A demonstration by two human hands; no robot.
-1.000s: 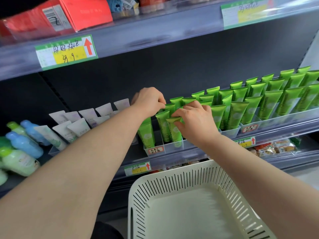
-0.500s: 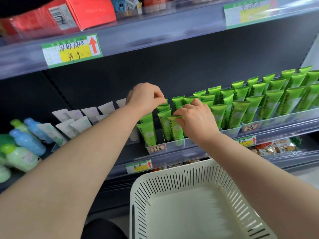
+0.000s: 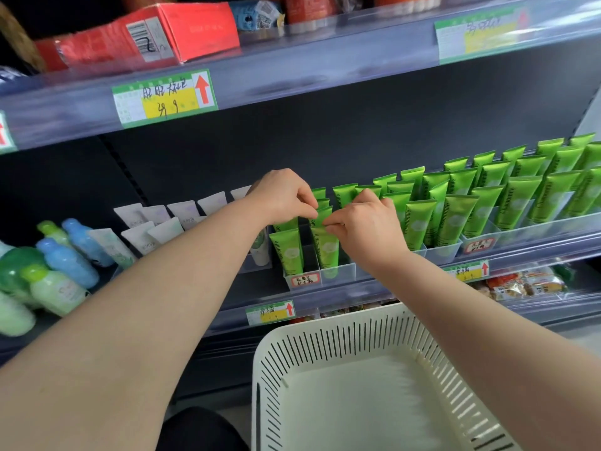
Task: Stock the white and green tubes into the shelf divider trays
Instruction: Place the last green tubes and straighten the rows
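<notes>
Rows of green tubes [image 3: 517, 203] stand cap-down in clear divider trays [image 3: 328, 276] along the middle shelf. White tubes [image 3: 153, 229] lean in rows to the left of them. My left hand [image 3: 283, 196] and my right hand [image 3: 364, 222] meet over the leftmost tray. Both pinch the crimped top of one green tube [image 3: 325, 245] standing in the tray's second lane. Another green tube [image 3: 287, 250] stands in the lane to its left. My right hand hides the tubes behind it.
A white slotted basket [image 3: 325, 346] sits below the shelf edge, nothing visible inside. Blue and green bottles [image 3: 58, 268] crowd the shelf's far left. Red boxes [image 3: 156, 34] lie on the shelf above, and price tags [image 3: 164, 99] line the shelf rails.
Both hands have closed in on the same green tube top, my left hand coming down from the tubes behind. The camera has shifted slightly, moving the shelf rightward in view.
</notes>
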